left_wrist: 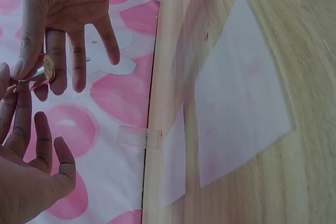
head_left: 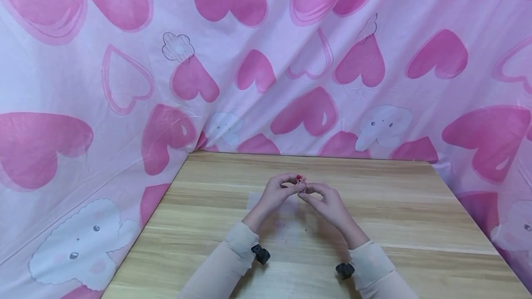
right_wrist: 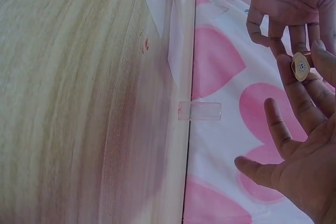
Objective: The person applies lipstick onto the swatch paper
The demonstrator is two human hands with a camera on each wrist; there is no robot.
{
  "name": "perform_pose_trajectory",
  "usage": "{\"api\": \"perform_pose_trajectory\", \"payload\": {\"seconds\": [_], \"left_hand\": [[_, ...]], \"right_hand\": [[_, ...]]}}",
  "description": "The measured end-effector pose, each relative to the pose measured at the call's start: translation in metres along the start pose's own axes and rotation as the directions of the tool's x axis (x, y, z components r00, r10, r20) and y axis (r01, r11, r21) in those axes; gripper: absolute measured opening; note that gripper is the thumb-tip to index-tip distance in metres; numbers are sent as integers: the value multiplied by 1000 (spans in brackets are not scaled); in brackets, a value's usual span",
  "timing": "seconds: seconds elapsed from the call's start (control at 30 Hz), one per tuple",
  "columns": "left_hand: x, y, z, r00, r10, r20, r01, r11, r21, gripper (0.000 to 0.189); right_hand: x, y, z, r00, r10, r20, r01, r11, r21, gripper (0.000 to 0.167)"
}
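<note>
In front of me both hands meet over the table, fingertips together on one small gold-coloured piece with a patterned, rounded end. A bit of red shows at its top in the head view. My left hand pinches it between thumb and forefinger from the left. From the other side, my right hand pinches it as well, its other fingers spread in the right wrist view. The emblem face looks out between the right fingers there. Fingers cover much of the piece, so I cannot tell its exact kind.
Below the hands, a translucent white sheet with faint pink marks lies on the wooden table. Another pale strip is beside it. A clear tube-shaped cap stands further off. Small red smears mark the wood. Heart-patterned cloth hangs behind.
</note>
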State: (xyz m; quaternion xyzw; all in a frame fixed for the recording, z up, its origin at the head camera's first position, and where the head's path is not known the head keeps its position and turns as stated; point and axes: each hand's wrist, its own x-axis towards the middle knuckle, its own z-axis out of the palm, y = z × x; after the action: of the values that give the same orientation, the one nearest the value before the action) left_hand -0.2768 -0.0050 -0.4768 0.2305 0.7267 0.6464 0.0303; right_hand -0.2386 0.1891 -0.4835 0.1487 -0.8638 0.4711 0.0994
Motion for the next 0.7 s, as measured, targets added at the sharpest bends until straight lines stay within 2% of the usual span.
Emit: {"api": "perform_pose_trajectory", "payload": {"seconds": [0.17,0.37,0.57,0.7], "left_hand": [[-4,-4,-3,1000,-3,28,3,1000,-8,32],[-11,-5,-7,999,-13,41,12,1000,5,27],[-22,-9,-18,997,-67,47,61,991,115,28],[-28,-10,-27,996,-79,38,71,983,172,30]], "right_hand": [[-2,0,1,1000,7,6,-7,1000,7,34],[-3,1,2,1000,18,4,-18,1000,-1,33],[-4,0,0,1000,22,22,-22,999,-26,32],[-4,0,-3,1000,13,23,-13,1000,-29,33]]}}
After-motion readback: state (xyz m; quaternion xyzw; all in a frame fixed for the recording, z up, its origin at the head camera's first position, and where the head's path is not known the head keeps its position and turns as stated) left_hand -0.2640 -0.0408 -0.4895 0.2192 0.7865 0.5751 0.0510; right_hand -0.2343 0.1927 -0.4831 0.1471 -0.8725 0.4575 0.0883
